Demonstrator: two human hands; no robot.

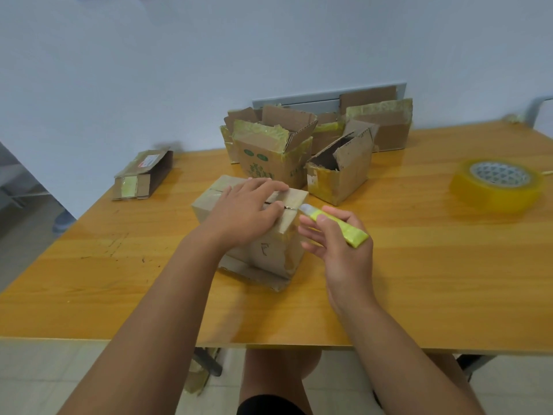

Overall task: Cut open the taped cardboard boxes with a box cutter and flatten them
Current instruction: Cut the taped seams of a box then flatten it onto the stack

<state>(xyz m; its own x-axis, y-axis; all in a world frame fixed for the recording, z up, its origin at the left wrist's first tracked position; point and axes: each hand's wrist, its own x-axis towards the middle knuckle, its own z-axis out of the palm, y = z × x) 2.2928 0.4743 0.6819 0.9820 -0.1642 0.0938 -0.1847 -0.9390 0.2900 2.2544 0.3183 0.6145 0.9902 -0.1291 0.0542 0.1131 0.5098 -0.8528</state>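
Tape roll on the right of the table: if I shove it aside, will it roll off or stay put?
The tape roll lies flat on its side on the table, so a push should probably slide it, not roll it. It looks thick and nearly full, so likely heavy for its size. Its glossy tape may drag slightly on the wood.

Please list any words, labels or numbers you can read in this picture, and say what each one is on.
None can be read for certain.
Box with green print: green logos and characters, too blurred to read.
Flattened box: white and red label, too small to read.
Taped box under the left hand: a handwritten mark, perhaps "F", unclear.
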